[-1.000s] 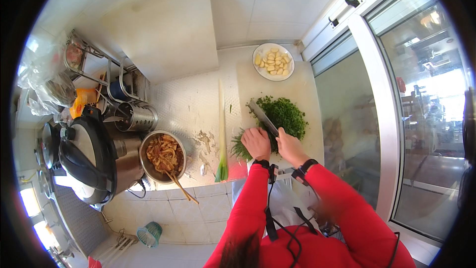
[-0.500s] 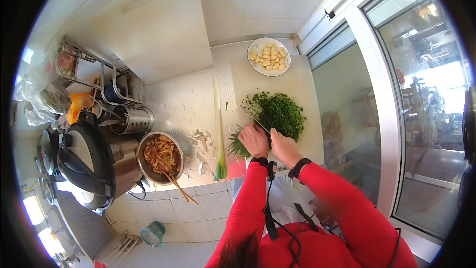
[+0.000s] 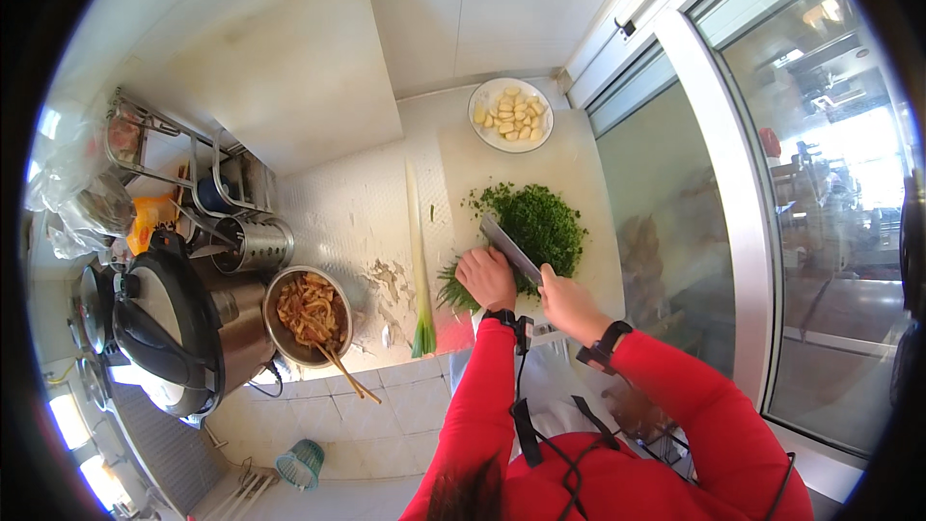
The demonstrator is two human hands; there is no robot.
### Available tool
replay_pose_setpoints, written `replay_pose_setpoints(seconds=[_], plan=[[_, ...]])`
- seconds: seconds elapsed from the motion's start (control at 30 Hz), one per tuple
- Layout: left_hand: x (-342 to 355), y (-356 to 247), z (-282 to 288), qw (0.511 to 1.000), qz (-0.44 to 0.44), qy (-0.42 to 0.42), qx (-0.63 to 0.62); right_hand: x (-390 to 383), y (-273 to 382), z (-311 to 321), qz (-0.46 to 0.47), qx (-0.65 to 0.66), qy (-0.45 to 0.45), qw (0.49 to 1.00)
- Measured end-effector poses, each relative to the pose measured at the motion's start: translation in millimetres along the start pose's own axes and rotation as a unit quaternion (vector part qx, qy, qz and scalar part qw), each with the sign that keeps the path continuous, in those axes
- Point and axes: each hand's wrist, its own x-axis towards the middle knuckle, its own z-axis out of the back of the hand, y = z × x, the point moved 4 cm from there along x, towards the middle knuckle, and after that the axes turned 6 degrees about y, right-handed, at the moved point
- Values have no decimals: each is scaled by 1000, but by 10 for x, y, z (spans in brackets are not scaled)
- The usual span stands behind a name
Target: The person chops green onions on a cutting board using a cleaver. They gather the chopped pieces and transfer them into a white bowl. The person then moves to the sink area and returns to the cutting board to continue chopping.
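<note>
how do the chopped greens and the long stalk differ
The chopped greens are a heap of small bits; the stalk is one long piece. The greens are deep green; the stalk is mostly pale, green at its near end. The greens lie on the board, the stalk on the counter. Both show green.

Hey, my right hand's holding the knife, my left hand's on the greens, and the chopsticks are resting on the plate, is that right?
Not quite: the head view shows the chopsticks in the bowl, not on the plate. Your right hand does hold the knife, and your left hand is on the greens.
</note>
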Motion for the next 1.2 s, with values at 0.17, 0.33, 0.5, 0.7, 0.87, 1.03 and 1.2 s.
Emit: replay_pose_setpoints(seconds=[0.17, 0.33, 0.5, 0.7, 0.87, 1.03, 1.2], plan=[[4, 31, -64, 1000, -9, 18, 3, 278, 87, -274, 11, -4, -47, 999], [16, 50, -112, 999, 3, 49, 22, 642, 185, -260, 25, -3, -71, 997], [-1, 1, -27, 1000, -10, 9, 7, 412, 25, -23, -4, 30, -39, 999], [5, -17, 4, 1000, -14, 2, 7, -135, -48, 21, -27, 30, 19, 999], [-3, 16, -64, 1000, -2, 20, 11, 2, 11, -298, -48, 76, -11, 996], [-8, 33, -94, 999, 9, 34, 5, 265, 2, -461, -51, 79, -48, 994], [-3, 3, -25, 1000, -7, 8, 14, 207, -104, -172, -19, 65, -47, 997]])
